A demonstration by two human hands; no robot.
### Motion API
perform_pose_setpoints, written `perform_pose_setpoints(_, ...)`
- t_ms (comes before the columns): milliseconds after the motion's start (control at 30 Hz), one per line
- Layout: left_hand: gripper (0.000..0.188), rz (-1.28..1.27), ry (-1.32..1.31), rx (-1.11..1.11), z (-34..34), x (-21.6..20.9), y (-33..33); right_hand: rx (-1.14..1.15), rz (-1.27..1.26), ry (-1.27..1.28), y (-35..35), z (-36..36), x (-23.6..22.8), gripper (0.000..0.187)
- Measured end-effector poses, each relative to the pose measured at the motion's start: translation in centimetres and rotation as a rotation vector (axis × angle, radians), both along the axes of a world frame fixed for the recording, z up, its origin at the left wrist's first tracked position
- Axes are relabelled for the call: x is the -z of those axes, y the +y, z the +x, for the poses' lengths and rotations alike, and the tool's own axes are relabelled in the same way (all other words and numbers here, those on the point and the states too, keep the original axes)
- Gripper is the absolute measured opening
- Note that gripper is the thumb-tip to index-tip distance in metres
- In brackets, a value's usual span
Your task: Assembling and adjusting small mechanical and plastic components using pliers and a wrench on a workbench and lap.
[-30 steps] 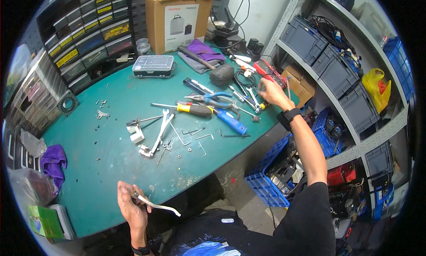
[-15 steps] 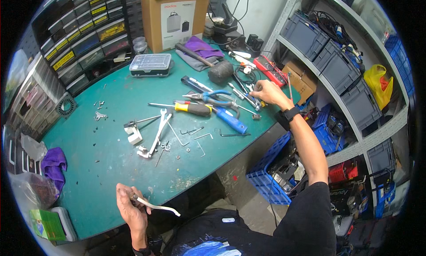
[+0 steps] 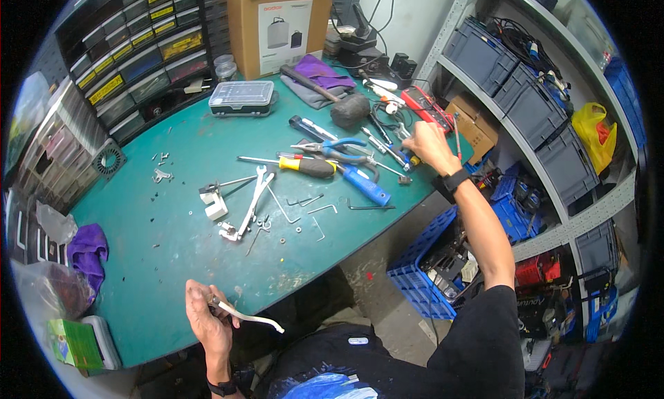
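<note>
My left hand is near the table's front edge, fingers closed round the metal end of a slim white curved lever. The lever's free end points right, over my lap. At the far right of the table my right hand reaches down among the tools, its fingertips pinched together. What they grip, if anything, is hidden. Close to those fingertips lie a wrench, a socket extension bar and a yellow-and-blue piece. Blue-handled pliers, a yellow-and-black screwdriver and a blue-handled tool lie left of it.
Mid-table are a white clamp-like part, a long wrench, several hex keys and small screws. Behind are a rubber mallet, a red multimeter and a clear-lidded case. A blue crate stands below the right edge.
The whole view has shifted slightly. My right hand has moved a little to the right among the tools, its fingers now more tightly together. My left hand still holds the white lever.
</note>
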State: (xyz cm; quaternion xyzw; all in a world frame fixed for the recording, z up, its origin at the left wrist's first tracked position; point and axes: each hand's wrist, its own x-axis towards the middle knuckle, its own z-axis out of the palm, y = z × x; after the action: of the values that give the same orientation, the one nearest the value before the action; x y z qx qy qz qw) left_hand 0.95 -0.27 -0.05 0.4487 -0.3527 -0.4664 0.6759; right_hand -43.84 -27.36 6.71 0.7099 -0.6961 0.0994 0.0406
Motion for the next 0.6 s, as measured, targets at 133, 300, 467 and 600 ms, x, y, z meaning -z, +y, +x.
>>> perform_pose_setpoints(133, 0.034, 0.006, 0.003, 0.002, 0.2, 0.0, 0.0, -0.063, -0.228, -0.412, 2.2, 0.0, -1.8, 0.026)
perform_pose_setpoints(300, 0.034, 0.082, -0.052, -0.036, 0.2, -0.4, 0.4, -0.259, 0.117, -1.451, 8.0, 5.1, -2.8, 0.032)
perform_pose_setpoints(467, 0.035, 0.135, -0.009, -0.030, 0.6, -0.1, 0.5, -0.388, 0.477, -1.791, 15.4, 15.9, -1.0, 0.053)
perform_pose_setpoints(600, 0.034, 0.127, 0.006, 0.026, 0.3, -0.4, 0.3, -0.394, 0.592, -1.877, 19.0, 21.2, 0.3, 0.038)
